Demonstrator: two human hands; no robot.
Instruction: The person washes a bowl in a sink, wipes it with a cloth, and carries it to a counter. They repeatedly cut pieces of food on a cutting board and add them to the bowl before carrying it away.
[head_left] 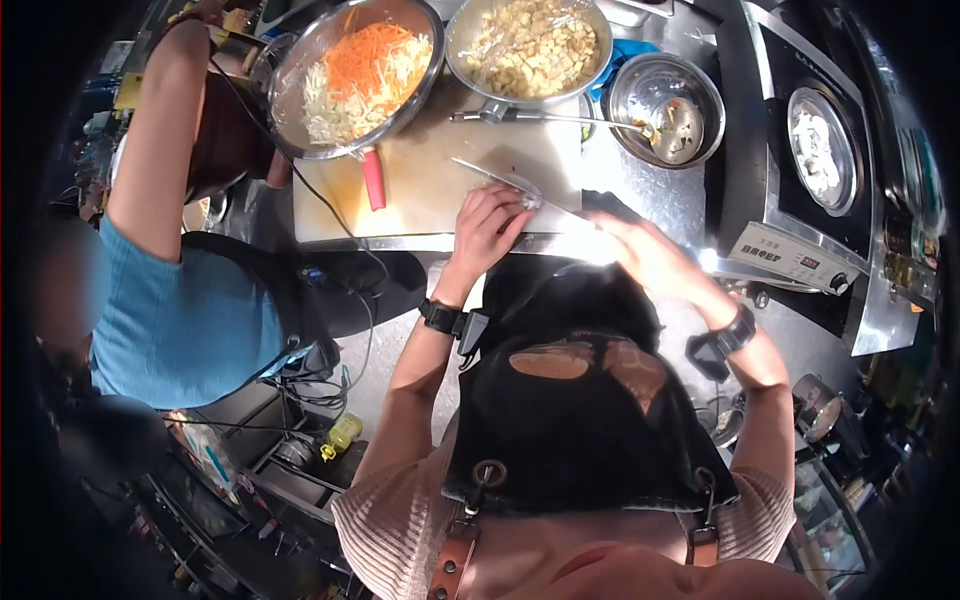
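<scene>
My left hand (488, 228) rests at the front of the white cutting board (420, 205), fingers curled over beside the blade. A small pale, shiny piece (532, 201) shows at its fingertips; what it is I cannot tell. My right hand (640, 250), at the board's right front corner, is wrapped round the handle of a kitchen knife (500, 176). The blade slants across the board to the upper left, just beyond my left fingers. To the left of the blade, a red handle (374, 182) lies on the board, its far end under a bowl.
A steel bowl of shredded carrot and pale shreds (280, 120) overlaps the board's back left. Beside it stands a pan of chopped pale pieces (497, 108). A steel bowl (712, 125) with scraps sits right, near an induction cooker (790, 258). A person in blue (190, 320) stands left.
</scene>
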